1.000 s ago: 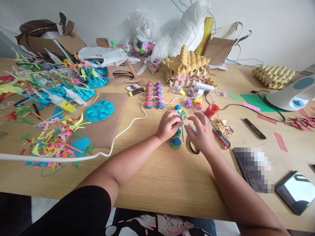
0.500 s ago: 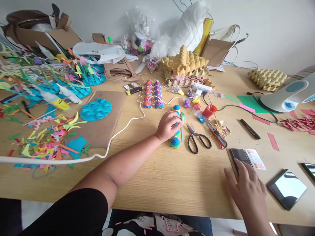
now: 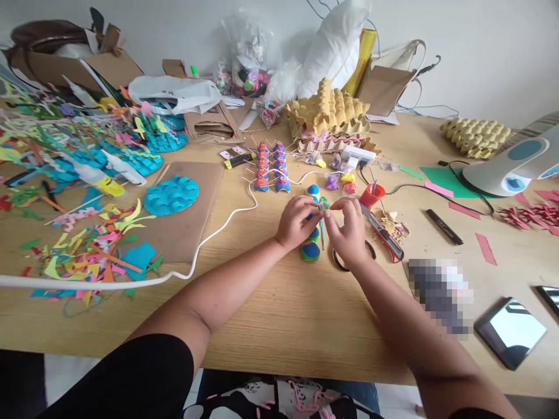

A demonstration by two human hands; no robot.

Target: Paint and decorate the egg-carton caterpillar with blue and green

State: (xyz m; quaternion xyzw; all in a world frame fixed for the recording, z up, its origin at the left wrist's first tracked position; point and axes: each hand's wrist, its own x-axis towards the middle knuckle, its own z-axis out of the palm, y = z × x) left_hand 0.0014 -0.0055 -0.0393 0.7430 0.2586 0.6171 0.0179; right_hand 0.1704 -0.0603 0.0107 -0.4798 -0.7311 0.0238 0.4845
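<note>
My left hand (image 3: 300, 221) and my right hand (image 3: 348, 230) meet at the middle of the table, both with fingers pinched on a small green clay packet (image 3: 324, 203) in clear plastic. Below them lies a blue and green egg-carton strip (image 3: 311, 251), partly hidden by my left hand. A thin blue stick (image 3: 322, 235) lies beside the strip. My right hand covers most of the scissors (image 3: 338, 261); only parts of the black handles show.
A utility knife (image 3: 384, 237) and a red cup (image 3: 372, 196) lie to the right. Painted carton strips (image 3: 262, 169) with sticks stand behind. A white cable (image 3: 218, 227) crosses the left side, near paper scraps (image 3: 100, 247). Egg trays (image 3: 327, 113) are stacked at the back.
My right hand has moved left from over the phone to the green clay packet and now pinches it too. My left hand has stayed in about the same place.
</note>
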